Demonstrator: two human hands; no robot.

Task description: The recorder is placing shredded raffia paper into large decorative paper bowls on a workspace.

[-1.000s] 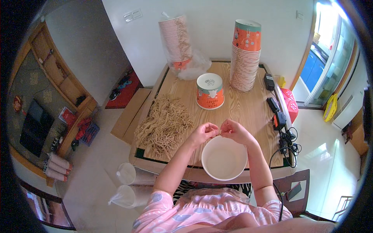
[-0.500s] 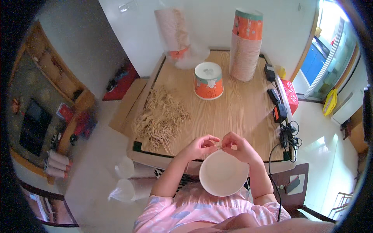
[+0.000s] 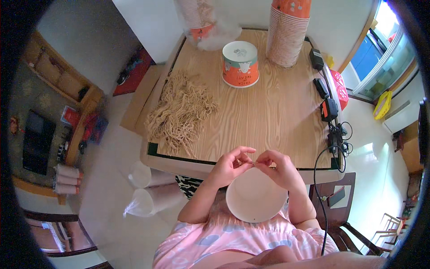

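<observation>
A white paper bucket [image 3: 256,197] rests in my lap with its open mouth toward me; a small dark hole shows near its close rim. My left hand [image 3: 234,166] and my right hand [image 3: 275,168] meet at the bucket's far rim. Both have thumb and forefinger pinched together around what looks like the end of a thin tan cord [image 3: 254,164]. Most of the cord is hidden by the fingers. Beyond my left hand, a loose heap of tan cords [image 3: 183,112] lies on the wooden table [image 3: 251,121].
An upturned orange and green printed bucket [image 3: 240,67] stands mid-table. Tall stacks of nested buckets [image 3: 289,38] and plastic-wrapped ones [image 3: 195,20] stand behind. Black adapters and cables [image 3: 329,110] line the right edge. Bagged bucket stacks [image 3: 156,201] lie on the floor at left.
My view has tipped downward, so the table and everything on it sit higher in the picture. Both hands stay pinched together at the bucket's far rim, with only slight finger movement.
</observation>
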